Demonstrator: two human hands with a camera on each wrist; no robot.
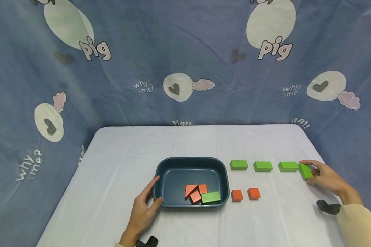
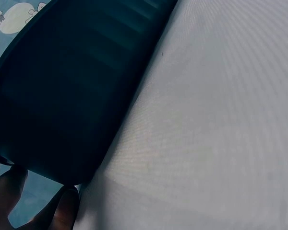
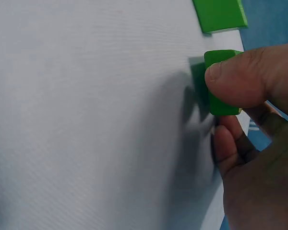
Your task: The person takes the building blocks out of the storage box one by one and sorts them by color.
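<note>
At the left end of a dark teal tray [image 1: 179,171], my left hand [image 1: 142,209] rests with thumb and a finger spread along the rim. The left wrist view shows its fingertips against the outer wall of the tray [image 2: 62,105]. Over at the right side of the table, my right hand [image 1: 330,180] pinches a green block [image 1: 304,171], tilted beside the end of a row of green blocks. From the right wrist, the thumb lies across this block [image 3: 221,103]. Inside the tray are a green block [image 1: 211,197], two orange-red cubes [image 1: 195,197] and an orange-red triangular block [image 1: 190,190].
Three green blocks, one being the middle block [image 1: 262,166], line up right of the tray. Nearer the front sit two orange-red cubes, the left cube [image 1: 236,195] close to the tray's wall. A patterned blue cloth [image 1: 204,113] hangs behind the white table [image 1: 136,144].
</note>
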